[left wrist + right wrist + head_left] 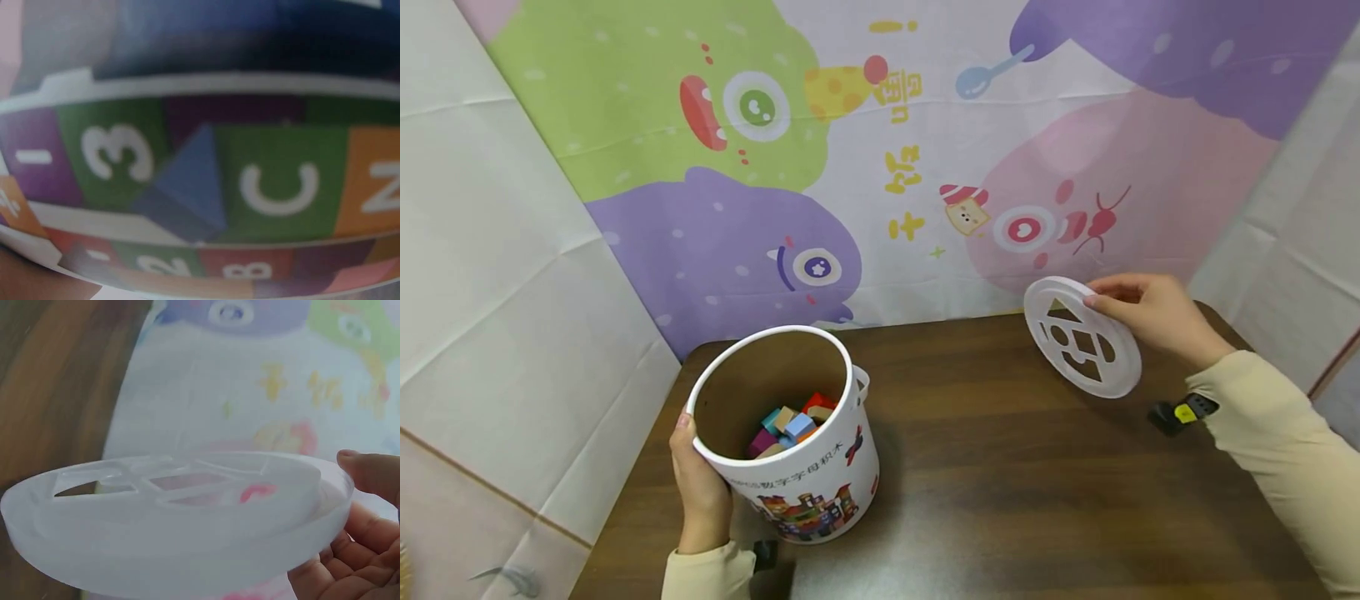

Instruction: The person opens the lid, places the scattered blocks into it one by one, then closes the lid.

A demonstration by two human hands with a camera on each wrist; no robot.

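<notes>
A white bucket with printed block pictures stands tilted on the left of the table. Inside it lie several coloured building blocks. My left hand holds the bucket at its near left side, thumb at the rim; its other fingers are mostly hidden. The left wrist view is filled by the bucket's printed wall. At the right, my right hand pinches the edge of a round white lid with shape cutouts, held up above the table. In the right wrist view the lid appears nearly edge-on, gripped between thumb and fingers.
The dark brown wooden table reaches back to a cartoon-printed cloth. White panels stand at the left and right sides. A small handle lug sticks out from the bucket's right side.
</notes>
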